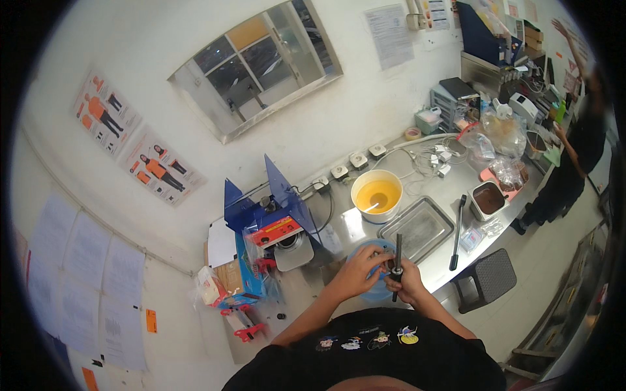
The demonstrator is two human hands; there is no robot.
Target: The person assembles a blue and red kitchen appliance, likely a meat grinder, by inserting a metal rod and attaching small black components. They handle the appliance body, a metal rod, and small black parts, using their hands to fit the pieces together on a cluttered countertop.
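Note:
My right hand (409, 284) is closed around a dark upright rod with a black collar (398, 247), its lower end sticking out below the fingers. Close against it on the left, my left hand (360, 271) has its fingers bent and pinched near the collar. What sits between those left fingertips is too small to make out. Both hands are above a translucent blue basin (369, 247), which they partly hide. Beyond the basin stands a white tub (357, 195) of yellow-orange liquid with a light-coloured utensil in it. A metal tray (417, 225) lies to the right of the tub.
On the left stands a blue and red sealing machine (277, 229) beside a blue carton (251, 274). To the right are a long black-handled tool (458, 231), a square container of brown stuff (489, 199) and plastic bags (505, 133). A dark stool (486, 280) stands by the table; another person (580, 140) is at far right.

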